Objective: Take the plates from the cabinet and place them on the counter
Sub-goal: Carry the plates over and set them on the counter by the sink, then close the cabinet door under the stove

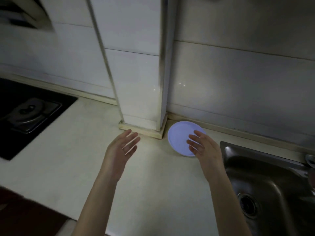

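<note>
Counter [71, 167] pale, sink [265, 181] right of right fingers, hob [29, 114] far left of left fingers. Plate [179, 138] flat on counter, partly under right hand [204, 149] fingertips, contact unclear. Left hand [121, 147] beside it; both hands spread, empty.

Dim, grey light; a pale glow falls on the tiled pillar [136, 79] and plate [179, 135]. Edges bend and darken; the stove [29, 113] is blurred.

White tiled walls [238, 79] fill the upper frame, with a tiled pillar [136, 74] at centre. A black hob [25, 113] sits at left and a steel sink [265, 181] at lower right. The light is dim.
</note>
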### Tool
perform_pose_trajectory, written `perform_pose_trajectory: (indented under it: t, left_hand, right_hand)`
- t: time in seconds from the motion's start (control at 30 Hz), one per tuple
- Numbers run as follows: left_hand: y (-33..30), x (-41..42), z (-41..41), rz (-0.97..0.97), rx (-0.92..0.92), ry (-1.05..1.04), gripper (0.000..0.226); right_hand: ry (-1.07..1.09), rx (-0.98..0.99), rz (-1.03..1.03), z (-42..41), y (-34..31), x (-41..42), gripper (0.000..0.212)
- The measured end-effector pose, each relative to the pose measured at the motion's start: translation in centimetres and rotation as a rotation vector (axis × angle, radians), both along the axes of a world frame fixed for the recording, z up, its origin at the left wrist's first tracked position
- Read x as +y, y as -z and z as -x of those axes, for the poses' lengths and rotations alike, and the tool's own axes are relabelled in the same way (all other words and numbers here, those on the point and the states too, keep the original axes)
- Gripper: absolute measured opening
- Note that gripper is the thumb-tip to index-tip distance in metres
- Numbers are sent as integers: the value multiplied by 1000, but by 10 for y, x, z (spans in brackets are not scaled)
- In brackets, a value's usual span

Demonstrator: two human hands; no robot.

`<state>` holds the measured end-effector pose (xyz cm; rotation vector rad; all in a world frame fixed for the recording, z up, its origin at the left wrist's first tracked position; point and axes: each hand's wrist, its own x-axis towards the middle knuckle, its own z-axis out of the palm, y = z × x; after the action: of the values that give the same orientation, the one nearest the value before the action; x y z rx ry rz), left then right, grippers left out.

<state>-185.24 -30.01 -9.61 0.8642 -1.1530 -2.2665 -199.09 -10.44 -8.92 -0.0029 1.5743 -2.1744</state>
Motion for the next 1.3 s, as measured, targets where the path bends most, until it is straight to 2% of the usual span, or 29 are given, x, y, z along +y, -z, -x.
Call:
perform_pose_trajectory:
  t: [0.1, 0.27, 0.5, 0.67, 0.87, 1.07, 1.3]
  left_hand:
    - [-11, -10, -44, -15, 42, -117, 32]
    - [-15, -15, -123, -17, 89, -335, 32]
    - [-14, -26, -249, -11, 55, -656, 31]
    - [-9, -28, -337, 56, -21, -721, 31]
    - [-10, -45, -458, 47, -40, -852, 29]
    - [-7, -56, -590, 21, -15, -990, 25]
    - [4, -57, -672, -24, 64, -1084, 24]
  right_hand:
    - [-37, -23, 52, -16, -4, -5, 19]
    - [-215, -73, 46, -56, -6, -37, 20]
    - [-376, 21, 4, -118, -13, -82, 22]
    - [-508, 71, -15, -172, -14, -111, 20]
    - [-571, 29, 3, -248, -14, -147, 18]
    - [-673, -15, 34, -353, -10, -196, 19]
    - [-893, -28, 25, -474, -2, -250, 25]
